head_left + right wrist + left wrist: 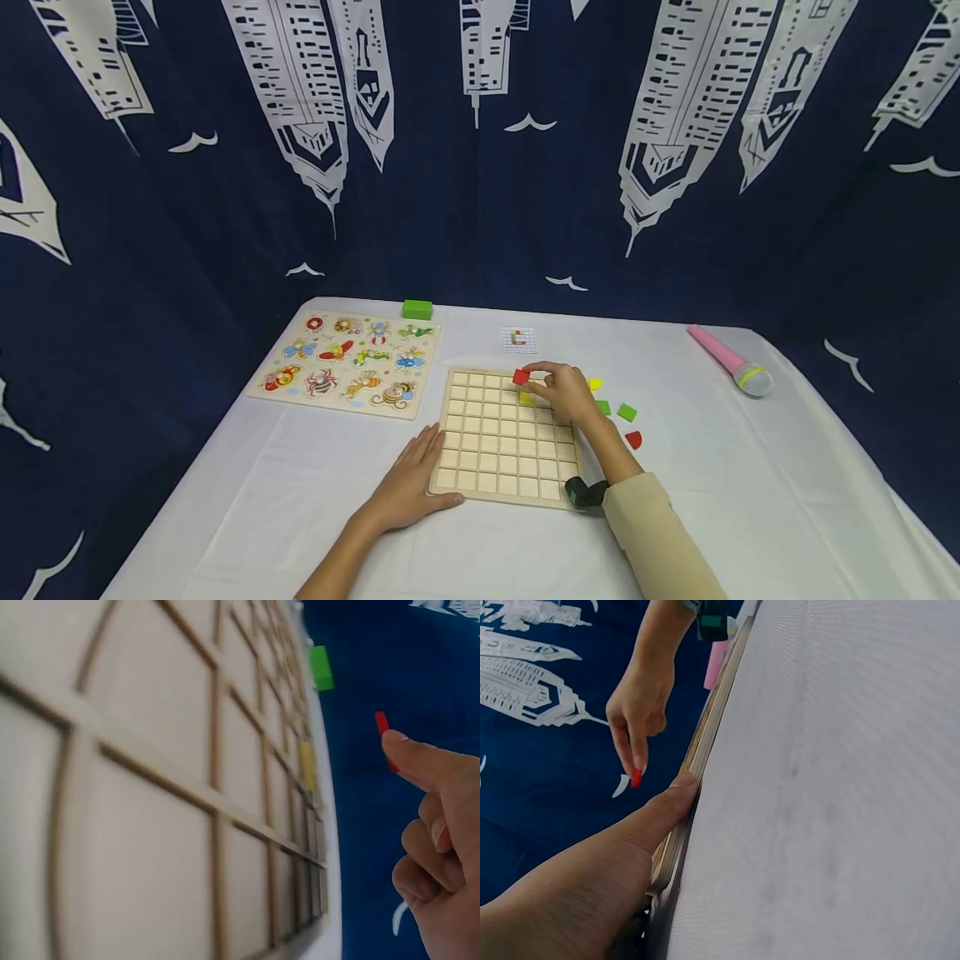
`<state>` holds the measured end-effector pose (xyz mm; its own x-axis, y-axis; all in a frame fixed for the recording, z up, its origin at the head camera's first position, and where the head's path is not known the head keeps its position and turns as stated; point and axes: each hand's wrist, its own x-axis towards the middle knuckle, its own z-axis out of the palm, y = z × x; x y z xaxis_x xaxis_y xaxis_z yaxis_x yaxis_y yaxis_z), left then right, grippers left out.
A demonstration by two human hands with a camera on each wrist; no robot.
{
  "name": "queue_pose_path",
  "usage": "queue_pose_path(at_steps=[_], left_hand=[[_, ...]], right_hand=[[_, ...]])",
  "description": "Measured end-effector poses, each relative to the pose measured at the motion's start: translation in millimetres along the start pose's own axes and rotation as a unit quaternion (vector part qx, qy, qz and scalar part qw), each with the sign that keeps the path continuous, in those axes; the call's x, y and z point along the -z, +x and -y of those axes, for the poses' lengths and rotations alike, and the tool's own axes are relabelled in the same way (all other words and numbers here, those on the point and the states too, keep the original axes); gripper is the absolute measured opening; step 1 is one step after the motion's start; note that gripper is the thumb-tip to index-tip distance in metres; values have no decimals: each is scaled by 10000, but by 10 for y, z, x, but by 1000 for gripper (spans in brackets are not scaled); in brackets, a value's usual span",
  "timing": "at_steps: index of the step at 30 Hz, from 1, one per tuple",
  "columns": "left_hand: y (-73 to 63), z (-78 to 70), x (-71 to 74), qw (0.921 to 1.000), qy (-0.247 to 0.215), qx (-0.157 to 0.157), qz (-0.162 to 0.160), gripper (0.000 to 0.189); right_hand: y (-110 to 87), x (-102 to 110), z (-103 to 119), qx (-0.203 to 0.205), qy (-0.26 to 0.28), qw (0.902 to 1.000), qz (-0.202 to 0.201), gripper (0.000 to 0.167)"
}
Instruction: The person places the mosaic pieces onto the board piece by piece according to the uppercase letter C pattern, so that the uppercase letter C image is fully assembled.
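Between thumb and fingertips my right hand (564, 392) pinches a small red square tile (521, 377), held above the far part of a wooden grid board (487, 438). In the right wrist view the red tile (386, 742) is seen nearly edge-on, off the board's surface. A yellow tile (527, 399) sits in a cell of the board just below the red one. My left hand (408, 483) rests at the board's near left corner, fingers along its left side and the thumb (656, 817) against the near edge.
Right of the board lie loose pieces: a yellow one (596, 384), a green tile (627, 412) and a red rounded piece (633, 439). A small pattern card (518, 340) lies behind the board. An insect puzzle (348, 362), a green block (417, 310) and a pink microphone (727, 358) stand farther out.
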<state>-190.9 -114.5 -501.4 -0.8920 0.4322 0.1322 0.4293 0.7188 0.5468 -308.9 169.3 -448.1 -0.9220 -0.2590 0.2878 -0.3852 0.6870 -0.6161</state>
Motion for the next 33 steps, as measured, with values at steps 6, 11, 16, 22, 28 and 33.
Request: queue_pose_path(at_steps=[6, 11, 16, 22, 28, 33], left_hand=[[4, 5, -5, 10000, -60, -2, 59, 103], [2, 14, -10, 10000, -19, 14, 48, 103], [-4, 12, 1, 10000, -2, 10, 34, 102], [-12, -5, 16, 10000, -10, -15, 7, 102], [-7, -12, 21, 10000, -8, 16, 40, 101], [1, 5, 7, 10000, -25, 53, 63, 102]], right_hand=[[-19, -142, -53, -117, -3, 9990, 439, 30], [-29, -193, -88, 22, 116, 9981, 608, 28], [-23, -214, -86, 209, 69, 9969, 751, 28], [-27, -228, -83, 141, -27, 9972, 727, 27], [-31, -237, -93, 186, -49, 9971, 729, 29], [-34, -231, -92, 265, -52, 9971, 706, 32]])
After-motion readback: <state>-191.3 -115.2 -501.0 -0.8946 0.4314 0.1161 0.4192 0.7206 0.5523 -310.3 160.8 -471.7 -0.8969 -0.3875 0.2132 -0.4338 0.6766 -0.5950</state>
